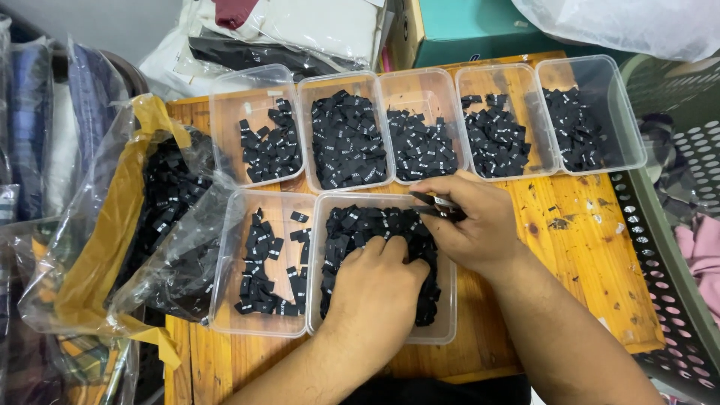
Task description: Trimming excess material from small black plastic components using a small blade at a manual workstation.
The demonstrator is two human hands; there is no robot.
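My left hand (pixel 373 289) rests knuckles-up inside a clear plastic tub (pixel 448 319) at the front middle, its fingers curled down into a heap of small black fabric labels (pixel 352 225). My right hand (pixel 469 221) hovers over the tub's far right corner and pinches a thin stack of the same black labels (pixel 433 202) between thumb and fingers. A second front tub (pixel 232 259) to the left holds a sparser scatter of labels.
Several clear tubs of black labels line the back of the wooden table (pixel 592 247), from one (pixel 225 112) at the left to one (pixel 626 112) at the right. A big plastic bag of labels (pixel 161 202) lies left. A grey perforated basket (pixel 675 255) stands right.
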